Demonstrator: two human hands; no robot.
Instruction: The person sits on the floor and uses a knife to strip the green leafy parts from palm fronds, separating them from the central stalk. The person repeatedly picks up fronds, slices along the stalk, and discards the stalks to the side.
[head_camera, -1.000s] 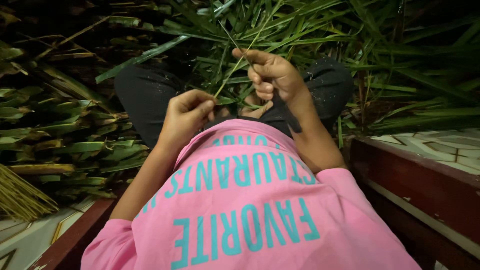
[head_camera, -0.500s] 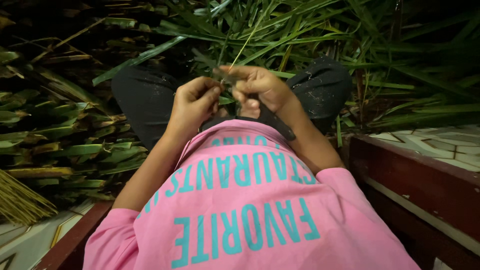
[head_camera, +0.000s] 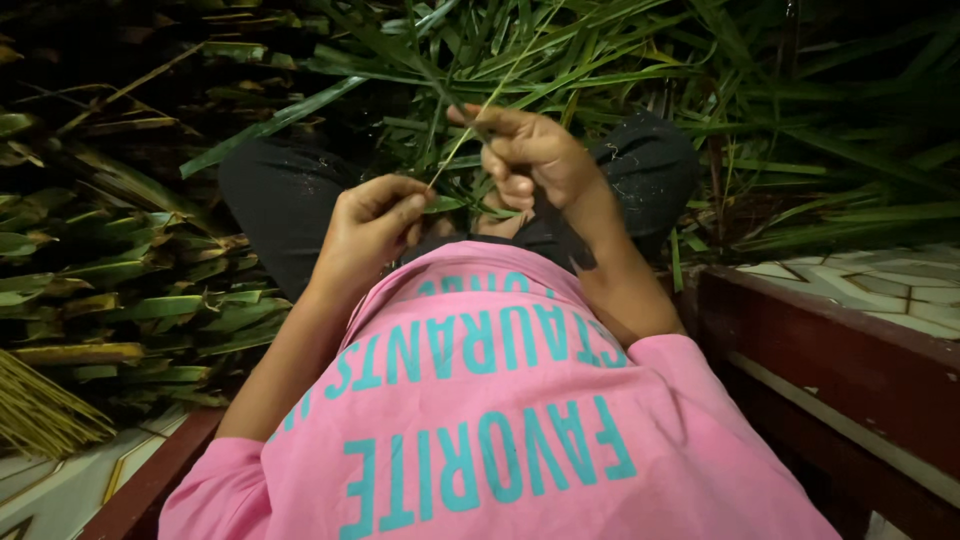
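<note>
pile of green palm leaves (head_camera: 620, 60) on the ground, left hand (head_camera: 375, 220) and right hand (head_camera: 530, 160) both pinching one thin leaf strip (head_camera: 455, 150), above black trousers (head_camera: 280, 200)

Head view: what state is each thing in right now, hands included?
Thin pale green leaf midrib strip: pinched at both ends, stretched slanting between the hands.
Left hand: fingers shut on the strip's lower end.
Right hand: fingers shut on the strip higher up.
Long green palm leaves: loose, heaped over the ground.
Bundle of yellow-green stripped sticks: lying at the left edge.
</note>
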